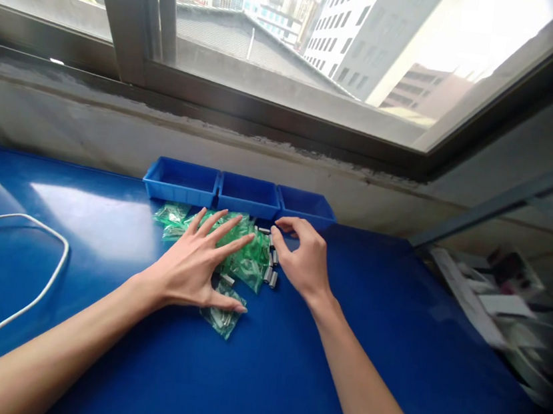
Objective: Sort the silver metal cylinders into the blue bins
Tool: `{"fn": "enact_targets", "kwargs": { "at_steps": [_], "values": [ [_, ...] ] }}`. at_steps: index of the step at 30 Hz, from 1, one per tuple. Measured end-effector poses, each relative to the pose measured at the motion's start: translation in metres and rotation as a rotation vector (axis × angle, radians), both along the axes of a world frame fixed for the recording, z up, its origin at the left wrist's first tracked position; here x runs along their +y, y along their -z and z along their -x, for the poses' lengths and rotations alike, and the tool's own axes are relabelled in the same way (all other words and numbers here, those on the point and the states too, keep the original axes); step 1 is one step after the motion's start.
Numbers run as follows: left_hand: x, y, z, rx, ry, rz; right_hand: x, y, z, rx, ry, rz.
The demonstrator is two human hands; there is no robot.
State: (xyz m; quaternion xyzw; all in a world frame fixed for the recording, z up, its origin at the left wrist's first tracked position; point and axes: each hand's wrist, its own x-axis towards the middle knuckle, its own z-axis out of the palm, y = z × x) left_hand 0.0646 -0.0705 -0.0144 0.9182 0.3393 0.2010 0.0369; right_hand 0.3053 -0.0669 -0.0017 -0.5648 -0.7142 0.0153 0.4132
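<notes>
My left hand [202,258] is spread wide, palm down, over a heap of green plastic bags [249,267]. Its thumb lies across a separate clear greenish bag [222,321] with small parts inside. My right hand [303,257] is at the right side of the heap, with thumb and forefinger curled into a near pinch. Whatever might be between those fingertips is too small to make out. Several small silvery cylinders [270,277] lie just below and left of the right hand, beside the bags; some are partly covered by it.
Three blue bins, left [182,192], middle [250,200] and right [307,204], stand in a row behind the bags, along the wall under the window. A white cable [54,274] curves over the blue tabletop [259,386] at left. Papers and boxes [501,305] lie beyond the right edge.
</notes>
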Motion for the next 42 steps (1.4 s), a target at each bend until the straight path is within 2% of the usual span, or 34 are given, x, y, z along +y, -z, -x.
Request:
{"fn": "enact_targets", "kwargs": {
  "at_steps": [5,8,11,15,19,23,28,34,36,39,42],
  "values": [
    [0.004,0.004,-0.002,-0.057,0.015,-0.106,-0.002,0.008,0.014,-0.009,-0.079,0.000],
    [0.005,0.003,-0.003,-0.120,0.039,-0.201,-0.003,0.005,0.013,-0.043,-0.158,0.016],
    [0.003,-0.003,0.000,-0.172,0.141,-0.225,-0.006,-0.003,0.008,-0.103,-0.251,0.051],
    [0.000,-0.008,0.004,-0.112,0.271,-0.161,-0.010,-0.012,0.000,-0.182,-0.378,0.155],
    [0.003,-0.002,0.004,-0.120,0.269,-0.175,-0.012,-0.014,-0.007,-0.212,-0.472,0.260],
    [0.006,0.003,0.002,-0.138,0.193,-0.242,-0.010,-0.009,-0.008,-0.194,-0.482,0.253],
    [0.007,0.006,0.001,-0.172,0.089,-0.274,-0.007,-0.002,-0.004,-0.132,-0.395,0.121],
    [0.006,0.007,-0.002,-0.274,0.015,-0.284,-0.002,0.007,-0.001,-0.016,-0.325,0.057],
    [0.006,0.006,-0.003,-0.293,-0.015,-0.307,0.001,0.011,-0.001,0.037,-0.228,0.006],
    [0.005,0.005,-0.004,-0.320,-0.058,-0.323,0.008,0.018,-0.004,0.150,0.024,-0.032],
    [0.006,0.004,-0.004,-0.354,-0.082,-0.272,0.015,0.023,-0.009,0.256,0.228,0.050]
  ]
}}
